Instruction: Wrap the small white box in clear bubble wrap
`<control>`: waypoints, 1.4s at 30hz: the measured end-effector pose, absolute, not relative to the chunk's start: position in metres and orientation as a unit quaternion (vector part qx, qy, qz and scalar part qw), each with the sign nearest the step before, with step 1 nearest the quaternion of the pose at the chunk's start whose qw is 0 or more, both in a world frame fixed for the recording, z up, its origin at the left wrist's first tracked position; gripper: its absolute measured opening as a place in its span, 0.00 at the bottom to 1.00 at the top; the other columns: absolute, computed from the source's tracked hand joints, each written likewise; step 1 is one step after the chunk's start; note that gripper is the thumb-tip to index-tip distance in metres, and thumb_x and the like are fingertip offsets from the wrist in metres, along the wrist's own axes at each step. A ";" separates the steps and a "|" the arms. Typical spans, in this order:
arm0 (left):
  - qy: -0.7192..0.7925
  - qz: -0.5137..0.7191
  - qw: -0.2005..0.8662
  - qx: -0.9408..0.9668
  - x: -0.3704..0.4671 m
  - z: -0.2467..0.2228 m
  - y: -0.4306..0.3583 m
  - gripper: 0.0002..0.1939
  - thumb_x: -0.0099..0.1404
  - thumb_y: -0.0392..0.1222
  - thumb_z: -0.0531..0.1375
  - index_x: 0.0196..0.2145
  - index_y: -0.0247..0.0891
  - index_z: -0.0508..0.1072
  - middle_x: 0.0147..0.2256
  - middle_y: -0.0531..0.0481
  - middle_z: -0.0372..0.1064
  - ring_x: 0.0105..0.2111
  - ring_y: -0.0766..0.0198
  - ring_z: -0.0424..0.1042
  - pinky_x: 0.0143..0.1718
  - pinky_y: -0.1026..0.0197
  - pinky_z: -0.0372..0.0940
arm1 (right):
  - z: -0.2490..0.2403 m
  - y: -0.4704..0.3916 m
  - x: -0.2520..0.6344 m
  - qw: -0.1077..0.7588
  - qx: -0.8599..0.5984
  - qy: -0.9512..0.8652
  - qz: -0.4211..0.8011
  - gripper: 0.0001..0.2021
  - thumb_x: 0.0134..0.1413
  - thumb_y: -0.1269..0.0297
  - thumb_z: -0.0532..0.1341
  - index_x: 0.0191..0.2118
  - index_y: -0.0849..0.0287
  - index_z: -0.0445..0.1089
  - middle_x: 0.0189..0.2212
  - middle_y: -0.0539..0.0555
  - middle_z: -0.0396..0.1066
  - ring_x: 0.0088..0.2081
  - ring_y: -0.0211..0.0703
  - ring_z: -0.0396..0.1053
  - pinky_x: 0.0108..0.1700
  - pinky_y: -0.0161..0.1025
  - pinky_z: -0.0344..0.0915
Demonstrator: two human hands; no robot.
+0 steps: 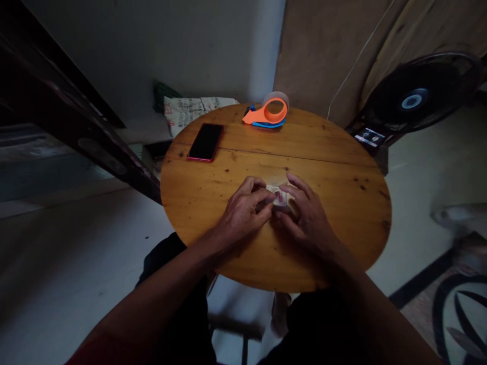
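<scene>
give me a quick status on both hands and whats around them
Left hand and right hand both pinching small clear packet on round table. Phone, tape dispenser far side, apart.

A round wooden table [236, 243] is standing on a pale, smooth floor [68, 263], its top showing knots and a seam running across. A grey-white wall [171, 45] is rising behind it; a brown panel [319, 50] is leaning to the right, with a thin white cord [353, 66] hanging over it. A dark beam [57, 101] is slanting down at the left. A black fan [414, 99] is sitting on the floor at right. A patterned mat [456, 319] is lying in the lower right corner. Light is falling dimly.
</scene>
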State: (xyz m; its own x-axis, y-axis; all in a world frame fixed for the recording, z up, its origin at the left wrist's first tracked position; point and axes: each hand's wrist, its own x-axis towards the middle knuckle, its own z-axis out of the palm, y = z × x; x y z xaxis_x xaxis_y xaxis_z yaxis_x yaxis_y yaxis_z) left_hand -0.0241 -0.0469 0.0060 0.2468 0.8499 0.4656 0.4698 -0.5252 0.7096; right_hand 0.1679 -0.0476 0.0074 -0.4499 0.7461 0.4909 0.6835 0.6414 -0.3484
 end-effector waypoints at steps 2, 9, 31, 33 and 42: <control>0.435 0.431 0.216 0.761 -0.024 0.006 -0.047 0.10 0.61 0.32 0.59 0.39 0.40 0.76 0.44 0.48 0.64 0.46 0.63 0.68 0.47 0.59 0.67 | 0.006 -0.047 0.168 0.306 -0.419 -0.854 0.037 0.25 0.55 0.63 0.59 0.59 0.56 0.59 0.62 0.65 0.55 0.62 0.57 0.57 0.57 0.56 0.61; 0.442 0.427 0.212 0.760 -0.024 0.007 -0.048 0.07 0.61 0.33 0.58 0.38 0.38 0.72 0.43 0.48 0.65 0.45 0.63 0.68 0.48 0.58 0.67 | 0.006 -0.047 0.166 0.273 -0.421 -0.863 -0.056 0.16 0.58 0.68 0.57 0.52 0.54 0.66 0.62 0.62 0.57 0.60 0.57 0.58 0.55 0.56 0.60; 0.414 0.428 0.218 0.773 -0.025 0.005 -0.046 0.09 0.62 0.34 0.58 0.39 0.40 0.76 0.45 0.47 0.65 0.46 0.63 0.68 0.49 0.58 0.67 | 0.005 -0.043 0.169 0.297 -0.438 -0.844 0.087 0.23 0.56 0.61 0.58 0.58 0.54 0.61 0.52 0.60 0.67 0.54 0.54 0.63 0.54 0.56 0.61; 0.416 0.428 0.221 0.772 -0.025 0.006 -0.045 0.10 0.62 0.34 0.57 0.40 0.40 0.75 0.45 0.47 0.65 0.47 0.63 0.68 0.49 0.58 0.67 | 0.005 -0.043 0.169 0.294 -0.444 -0.843 0.074 0.22 0.57 0.61 0.58 0.58 0.53 0.62 0.52 0.60 0.67 0.54 0.54 0.64 0.54 0.55 0.61; 0.426 0.416 0.205 0.776 -0.025 0.006 -0.046 0.10 0.64 0.34 0.56 0.41 0.39 0.75 0.46 0.46 0.65 0.48 0.63 0.68 0.50 0.57 0.67 | 0.004 -0.041 0.171 0.279 -0.418 -0.863 -0.039 0.18 0.58 0.62 0.58 0.55 0.53 0.66 0.53 0.60 0.67 0.54 0.56 0.64 0.52 0.55 0.62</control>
